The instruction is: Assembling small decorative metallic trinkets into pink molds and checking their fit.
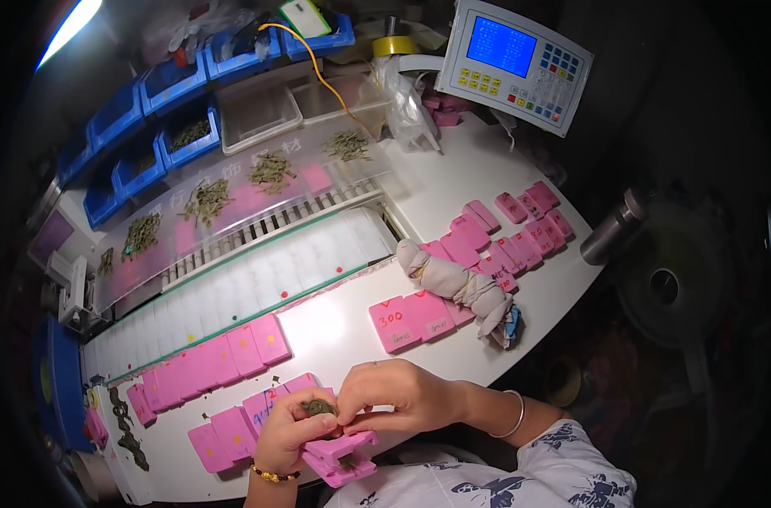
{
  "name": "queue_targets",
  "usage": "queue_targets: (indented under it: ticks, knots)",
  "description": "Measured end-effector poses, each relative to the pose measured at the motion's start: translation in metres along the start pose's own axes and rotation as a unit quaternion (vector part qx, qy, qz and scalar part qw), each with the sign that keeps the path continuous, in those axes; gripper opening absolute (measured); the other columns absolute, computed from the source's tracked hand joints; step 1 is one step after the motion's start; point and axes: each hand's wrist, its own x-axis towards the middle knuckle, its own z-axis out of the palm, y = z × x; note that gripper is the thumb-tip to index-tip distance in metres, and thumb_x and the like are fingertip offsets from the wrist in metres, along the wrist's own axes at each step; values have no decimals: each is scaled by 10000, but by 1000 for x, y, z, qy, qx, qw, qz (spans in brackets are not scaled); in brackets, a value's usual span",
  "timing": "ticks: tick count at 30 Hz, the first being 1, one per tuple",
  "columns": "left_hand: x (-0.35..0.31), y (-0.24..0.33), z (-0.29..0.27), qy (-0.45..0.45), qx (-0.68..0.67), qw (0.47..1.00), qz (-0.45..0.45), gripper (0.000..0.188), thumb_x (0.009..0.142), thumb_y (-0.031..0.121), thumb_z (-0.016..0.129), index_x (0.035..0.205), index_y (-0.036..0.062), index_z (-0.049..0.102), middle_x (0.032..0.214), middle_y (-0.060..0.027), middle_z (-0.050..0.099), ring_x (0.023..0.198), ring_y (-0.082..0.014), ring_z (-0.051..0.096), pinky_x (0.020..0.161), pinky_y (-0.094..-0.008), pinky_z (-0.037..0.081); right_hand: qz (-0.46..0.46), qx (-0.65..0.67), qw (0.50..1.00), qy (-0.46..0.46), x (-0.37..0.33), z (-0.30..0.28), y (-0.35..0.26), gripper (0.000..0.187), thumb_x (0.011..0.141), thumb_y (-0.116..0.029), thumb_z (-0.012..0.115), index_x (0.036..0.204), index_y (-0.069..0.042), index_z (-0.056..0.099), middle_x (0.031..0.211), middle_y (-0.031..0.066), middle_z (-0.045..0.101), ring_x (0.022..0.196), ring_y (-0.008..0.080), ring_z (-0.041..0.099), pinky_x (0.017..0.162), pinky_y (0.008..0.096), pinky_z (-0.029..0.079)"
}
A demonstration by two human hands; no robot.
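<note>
Close to my body, at the table's front edge, my left hand (288, 432) is closed round a pink rubber mould (339, 461). The mould's two halves gape apart below the fingers, with some dark green material between them. A dark green lump (319, 407) sits at the top of that hand, by the thumb and fingers. My right hand (398, 395) meets it from the right, its fingertips pinched together beside the lump. What the pinch holds is hidden. Pink moulds (233, 436) lie in a row just behind my left hand.
More pink moulds (212, 364) line the white conveyor (258, 275); others (398, 326) lie right, beside a bundled cloth glove (453, 284). Green pieces (271, 172) lie in piles on a clear cover. Blue bins (174, 83), a control panel (512, 63) and a metal flask (614, 229) stand around.
</note>
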Motion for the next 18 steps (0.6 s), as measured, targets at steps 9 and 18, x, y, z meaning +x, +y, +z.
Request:
queue_targets:
  ticks: [9,18]
  knots:
    - [-1,-2,6,-10,-71,997,-35,211,881,11,635,1078,-65,629,980,-102,693,884,-150,674,808,-255,536,-168,-294,940,38,1,1,-16,142,771,-72,706,888,-16,648,875,77,636,806,245,639,620,320,514]
    - [1,-3,10,34,67,997,8,141,894,6,657,1032,-25,658,959,-51,687,866,-97,651,762,-225,523,-139,-304,942,18,-2,2,-12,137,769,-99,717,878,-41,660,826,52,635,766,215,632,613,309,493]
